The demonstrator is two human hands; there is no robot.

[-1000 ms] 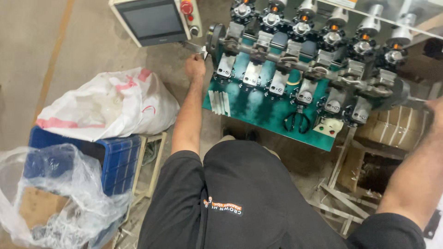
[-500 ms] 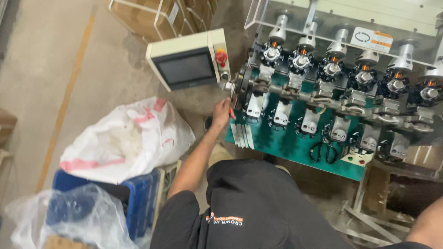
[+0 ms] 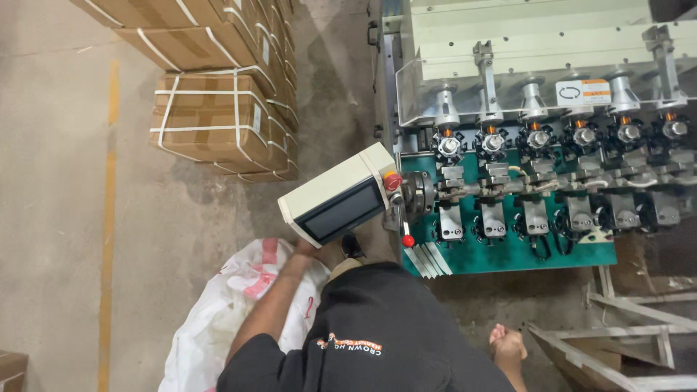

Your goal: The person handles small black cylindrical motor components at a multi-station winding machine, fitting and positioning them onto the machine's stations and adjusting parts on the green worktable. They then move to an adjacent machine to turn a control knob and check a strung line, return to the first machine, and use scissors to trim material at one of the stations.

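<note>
Green and grey metal make up the largest thing in view, a winding machine (image 3: 537,145) whose long axis runs left to right across the upper right, its row of round spindle heads (image 3: 537,136) lined up along that axis above a green front plate (image 3: 508,250). Brown cardboard boxes (image 3: 210,116), bound with white straps, are stacked on the concrete floor (image 3: 58,218) at upper left, well apart from the machine. A white sack with pink markings (image 3: 232,312) lies on the floor at the bottom, just left of the person's black shirt (image 3: 377,341). Pale metal frame bars (image 3: 617,327) cross at lower right.

The cream control box (image 3: 337,192) with a dark screen sits at the machine's left end, tilted, its long axis running from lower left up to upper right and its screen facing down toward the person. A red button (image 3: 393,181) sits at its right end, and a red-knobbed lever (image 3: 408,240) hangs just beside it.

The left hand (image 3: 305,248) is raised on an outstretched forearm and touches the lower left corner of the box from beneath; the box hides the fingers, so I cannot tell whether they grip. The right hand (image 3: 507,347) hangs low near the shirt, loosely curled and holding nothing.
</note>
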